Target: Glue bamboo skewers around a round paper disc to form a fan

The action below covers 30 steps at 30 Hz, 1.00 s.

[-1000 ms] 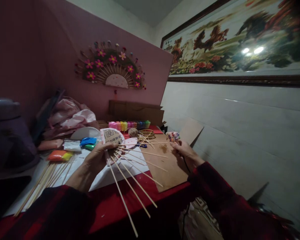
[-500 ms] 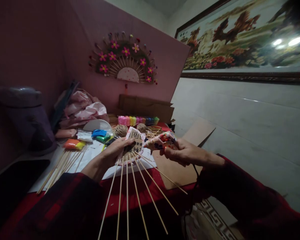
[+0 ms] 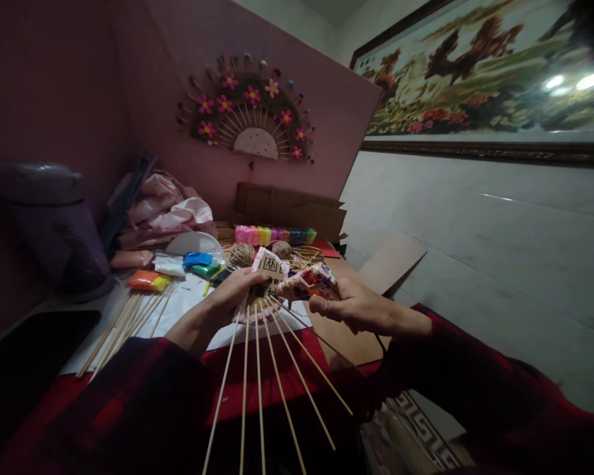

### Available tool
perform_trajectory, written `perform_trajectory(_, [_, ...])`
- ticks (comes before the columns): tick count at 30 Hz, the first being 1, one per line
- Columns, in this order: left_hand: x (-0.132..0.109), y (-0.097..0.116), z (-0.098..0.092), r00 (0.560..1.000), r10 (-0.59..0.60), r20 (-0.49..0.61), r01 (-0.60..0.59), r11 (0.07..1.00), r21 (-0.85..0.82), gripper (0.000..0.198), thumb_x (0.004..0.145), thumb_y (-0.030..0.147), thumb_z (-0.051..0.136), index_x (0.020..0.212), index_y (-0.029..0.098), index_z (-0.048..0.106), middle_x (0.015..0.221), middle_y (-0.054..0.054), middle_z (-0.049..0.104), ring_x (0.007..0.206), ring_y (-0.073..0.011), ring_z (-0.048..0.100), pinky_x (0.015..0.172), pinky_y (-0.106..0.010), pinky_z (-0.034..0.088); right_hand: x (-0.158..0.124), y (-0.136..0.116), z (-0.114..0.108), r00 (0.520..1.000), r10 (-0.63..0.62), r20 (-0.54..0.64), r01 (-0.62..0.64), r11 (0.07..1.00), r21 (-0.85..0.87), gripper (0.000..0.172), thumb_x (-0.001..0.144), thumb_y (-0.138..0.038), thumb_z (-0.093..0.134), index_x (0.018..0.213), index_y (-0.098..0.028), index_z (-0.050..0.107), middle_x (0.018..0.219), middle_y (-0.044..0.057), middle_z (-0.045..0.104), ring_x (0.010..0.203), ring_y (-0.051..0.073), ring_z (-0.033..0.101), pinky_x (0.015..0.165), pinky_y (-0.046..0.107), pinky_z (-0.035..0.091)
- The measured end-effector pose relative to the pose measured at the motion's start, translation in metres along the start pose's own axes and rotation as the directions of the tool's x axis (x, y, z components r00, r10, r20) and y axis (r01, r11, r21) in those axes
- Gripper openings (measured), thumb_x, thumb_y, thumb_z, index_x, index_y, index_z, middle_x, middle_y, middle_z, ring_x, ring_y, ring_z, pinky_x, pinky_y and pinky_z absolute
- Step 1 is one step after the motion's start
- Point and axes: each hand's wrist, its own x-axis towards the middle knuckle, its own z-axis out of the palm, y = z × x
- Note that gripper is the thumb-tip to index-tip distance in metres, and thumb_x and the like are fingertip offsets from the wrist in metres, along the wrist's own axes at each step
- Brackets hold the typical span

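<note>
Between the thumb and fingers of my left hand (image 3: 230,295) is a small piece of printed cardboard (image 3: 271,265) with a pale pink cloth edge. Thin wooden sticks (image 3: 280,392) fan out from its lower side toward me. My right hand (image 3: 366,308) is wrapped round a floral-patterned glue gun (image 3: 311,282), and a dark cord hangs below that hand. The front of the glue gun points left and overlaps the cardboard's right part. Whether its tip touches the cardboard or a stick, I cannot tell.
Loose sticks (image 3: 121,328) and colored clay packets (image 3: 146,281) lie at left. Behind my hands are twine balls (image 3: 241,254) and a row of bright clay (image 3: 272,235). Cardboard (image 3: 356,340) lies at right. A finished-looking fan (image 3: 255,144) hangs on the pink board.
My right hand has brought the glue gun left and slightly down, closer over the cardboard. The fanned sticks have shifted a little to the right. My left hand keeps its hold.
</note>
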Motion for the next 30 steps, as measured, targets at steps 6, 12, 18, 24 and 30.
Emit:
perform_trajectory(6, [0.0019, -0.0033, -0.0045, 0.997, 0.039, 0.066, -0.039, 0.999, 0.002, 0.018, 0.075, 0.025, 0.059, 0.084, 0.011, 0.064, 0.073, -0.011, 0.069, 0.054, -0.0175, 0.062, 0.049, -0.029, 0.049, 0.0027, 0.0060, -0.0004, 1.000, 0.003, 0.002, -0.003, 1.000, 0.003, 0.052, 0.078, -0.066, 0.051, 0.062, -0.018, 0.039, 0.051, -0.005, 0.039, 0.038, 0.004, 0.035, 0.033, 0.016, 0.027])
perform_trajectory(12, [-0.0004, -0.0005, -0.0022, 0.997, 0.020, 0.073, -0.021, 1.000, 0.008, 0.018, 0.074, 0.027, 0.060, 0.082, 0.011, 0.062, 0.071, -0.010, 0.068, 0.051, -0.0175, 0.060, 0.044, -0.028, 0.047, 0.0049, 0.0070, -0.0003, 1.000, 0.007, 0.003, -0.007, 1.000, -0.013, 0.053, 0.079, -0.067, 0.048, 0.061, -0.017, 0.042, 0.050, -0.004, 0.040, 0.039, 0.004, 0.037, 0.033, 0.017, 0.027])
perform_trajectory(18, [-0.0024, 0.0013, 0.0006, 0.998, 0.039, 0.057, -0.039, 0.999, 0.006, 0.016, 0.073, 0.025, 0.060, 0.081, 0.011, 0.063, 0.074, -0.011, 0.069, 0.056, -0.0168, 0.061, 0.048, -0.027, 0.047, 0.0030, 0.0019, 0.0002, 0.999, 0.002, -0.034, -0.003, 1.000, -0.018, 0.051, 0.078, -0.067, 0.050, 0.066, -0.017, 0.044, 0.052, -0.003, 0.043, 0.040, 0.005, 0.038, 0.033, 0.017, 0.030])
perform_trajectory(24, [-0.0010, -0.0003, -0.0006, 0.997, 0.033, 0.064, -0.035, 0.999, 0.025, 0.018, 0.074, 0.026, 0.059, 0.082, 0.011, 0.065, 0.072, -0.010, 0.068, 0.053, -0.0165, 0.060, 0.045, -0.026, 0.045, 0.0014, 0.0011, -0.0010, 1.000, 0.025, -0.006, -0.025, 1.000, -0.017, 0.053, 0.078, -0.068, 0.049, 0.063, -0.017, 0.042, 0.051, -0.004, 0.041, 0.039, 0.004, 0.037, 0.033, 0.016, 0.029])
perform_trajectory(30, [-0.0001, -0.0011, -0.0016, 0.997, 0.048, 0.057, -0.050, 0.998, 0.026, 0.018, 0.074, 0.025, 0.060, 0.083, 0.010, 0.065, 0.072, -0.010, 0.068, 0.054, -0.0162, 0.061, 0.050, -0.028, 0.049, 0.0001, 0.0006, -0.0004, 1.000, 0.006, -0.001, -0.006, 1.000, 0.025, 0.051, 0.079, -0.066, 0.050, 0.066, -0.018, 0.042, 0.053, -0.005, 0.040, 0.038, 0.004, 0.036, 0.032, 0.016, 0.032])
